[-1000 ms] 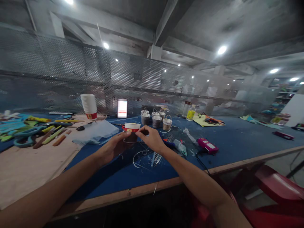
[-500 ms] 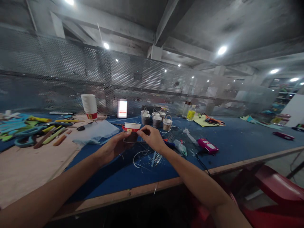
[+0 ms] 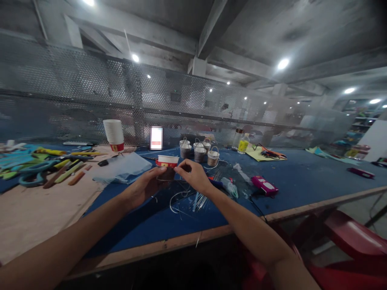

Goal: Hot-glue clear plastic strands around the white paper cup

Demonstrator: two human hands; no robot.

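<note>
A small paper cup with a white rim, a red printed band and a dark brown lower part stands upright in my left hand, whose fingers wrap its left side and underside. At the cup's right side, thumb and fingertips of my right hand are pinched together; whatever lies between them is too small to make out. A thin pale cord curls on the blue tabletop below the hands. Behind them are several small wrapped cups with loop handles.
A stack of paper cups and a bright screen stand at the back. Scissors and clay-like sticks lie left, beside a translucent plastic sheet. To the right are a magenta device, glue sticks or strips and a yellow-labelled bottle.
The cup has shifted very slightly in my left hand's grasp. Both hands otherwise keep their places, the right one still pinched at the cup's side.
</note>
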